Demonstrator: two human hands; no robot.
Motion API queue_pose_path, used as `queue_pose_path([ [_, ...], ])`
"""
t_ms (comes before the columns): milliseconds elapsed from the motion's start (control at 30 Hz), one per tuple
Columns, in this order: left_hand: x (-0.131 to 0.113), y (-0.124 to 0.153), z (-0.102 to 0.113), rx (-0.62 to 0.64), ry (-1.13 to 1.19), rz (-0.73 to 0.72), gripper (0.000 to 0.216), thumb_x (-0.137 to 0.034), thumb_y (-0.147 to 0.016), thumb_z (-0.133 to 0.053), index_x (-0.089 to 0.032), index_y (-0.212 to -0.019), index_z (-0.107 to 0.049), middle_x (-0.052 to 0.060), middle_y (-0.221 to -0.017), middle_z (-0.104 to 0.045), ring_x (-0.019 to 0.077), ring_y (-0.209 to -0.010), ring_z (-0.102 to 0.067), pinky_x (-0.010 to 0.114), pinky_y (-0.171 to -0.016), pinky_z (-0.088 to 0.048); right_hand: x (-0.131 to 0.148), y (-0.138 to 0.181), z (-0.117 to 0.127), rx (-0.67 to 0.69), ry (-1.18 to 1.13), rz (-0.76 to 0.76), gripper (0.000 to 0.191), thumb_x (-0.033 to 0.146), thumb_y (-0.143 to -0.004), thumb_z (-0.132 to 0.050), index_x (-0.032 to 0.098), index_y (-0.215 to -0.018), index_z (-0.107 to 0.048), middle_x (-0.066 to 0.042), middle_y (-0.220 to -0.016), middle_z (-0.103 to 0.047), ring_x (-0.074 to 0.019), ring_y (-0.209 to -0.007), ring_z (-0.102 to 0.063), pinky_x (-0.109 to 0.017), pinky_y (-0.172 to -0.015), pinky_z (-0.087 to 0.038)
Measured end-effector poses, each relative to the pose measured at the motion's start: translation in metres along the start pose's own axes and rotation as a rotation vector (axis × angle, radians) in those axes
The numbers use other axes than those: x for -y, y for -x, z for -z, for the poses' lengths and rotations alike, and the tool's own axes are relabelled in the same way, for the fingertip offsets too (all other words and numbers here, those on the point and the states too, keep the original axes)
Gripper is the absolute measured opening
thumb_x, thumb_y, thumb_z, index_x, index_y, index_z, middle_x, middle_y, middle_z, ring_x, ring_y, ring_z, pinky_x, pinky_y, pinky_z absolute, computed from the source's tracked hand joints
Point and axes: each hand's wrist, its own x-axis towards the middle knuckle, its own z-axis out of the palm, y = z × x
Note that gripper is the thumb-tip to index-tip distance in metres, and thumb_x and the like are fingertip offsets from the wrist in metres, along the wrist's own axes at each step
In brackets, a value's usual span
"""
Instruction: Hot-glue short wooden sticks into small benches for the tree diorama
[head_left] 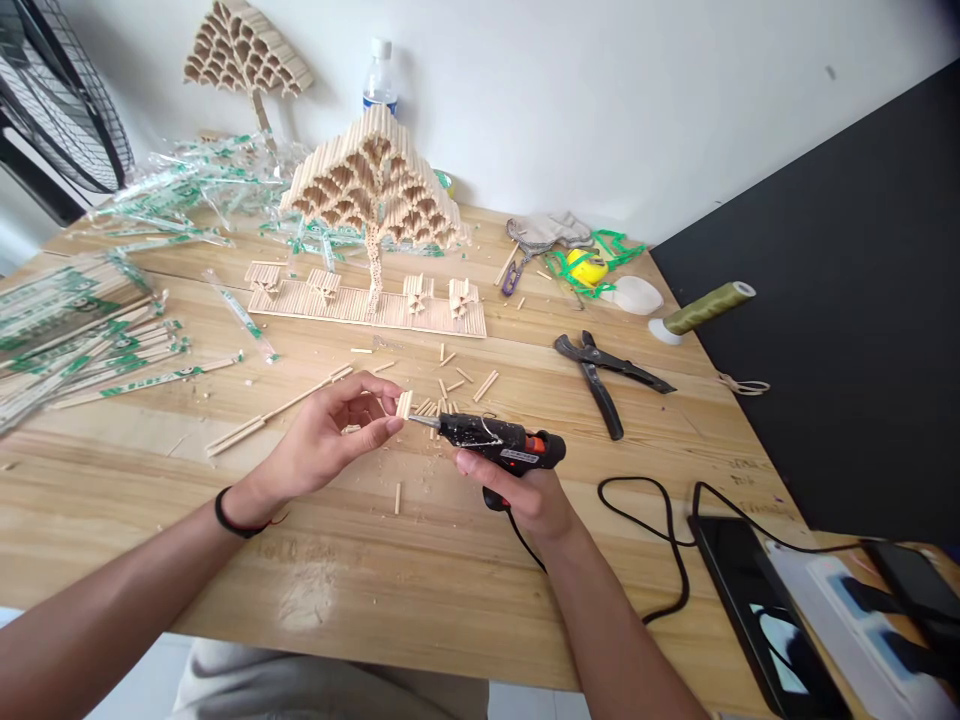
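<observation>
Between the thumb and fingers of my left hand (341, 425) is a small piece made of short wooden sticks (404, 404) set side by side. My right hand (517, 490) is wrapped round the grip of a black hot glue gun (487, 432), with its metal nozzle at the lower edge of the piece; whether it touches I cannot tell. Cut stick bits (454, 386) lie scattered around and behind the nozzle. Further back stands a tree model built of sticks (375, 190) on a slatted base (345, 310) with several small stick structures.
Wrapped chopsticks (82, 310) and plastic wrappers (195, 185) cover the left side. Black cutters (600, 375) lie to the right, near a spool of green thread (709, 308). A black cable (679, 560) loops past a phone (765, 610) and a power strip (862, 620). A fan (67, 100) stands back left.
</observation>
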Motion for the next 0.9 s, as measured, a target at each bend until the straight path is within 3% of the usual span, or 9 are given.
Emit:
queue_pose_path([
  [267,-0.0001,0.0007,-0.0005,0.004,0.017,0.005,0.027,-0.033,-0.09,-0.082,-0.017,-0.11,-0.074,0.003,-0.089,-0.067,0.0102,-0.071,-0.059,0.022,-0.062,-0.05,-0.0016,0.0001,0.0005,-0.007,0.018,0.016,0.022,0.041,-0.089,-0.079,0.022,-0.079,-0.074,0.0,-0.069,-0.059,-0.0188,-0.067,-0.052,-0.032,-0.064,-0.044],
  [900,0.0007,0.0009,-0.0012,0.01,0.014,0.008,0.029,-0.035,-0.09,-0.082,-0.016,-0.111,-0.073,0.004,-0.09,-0.068,0.0125,-0.075,-0.061,0.025,-0.067,-0.053,0.0017,-0.0008,-0.0008,-0.037,0.012,-0.014,0.023,0.043,-0.091,-0.077,0.023,-0.081,-0.078,-0.001,-0.073,-0.066,-0.0204,-0.071,-0.058,-0.037,-0.077,-0.051],
])
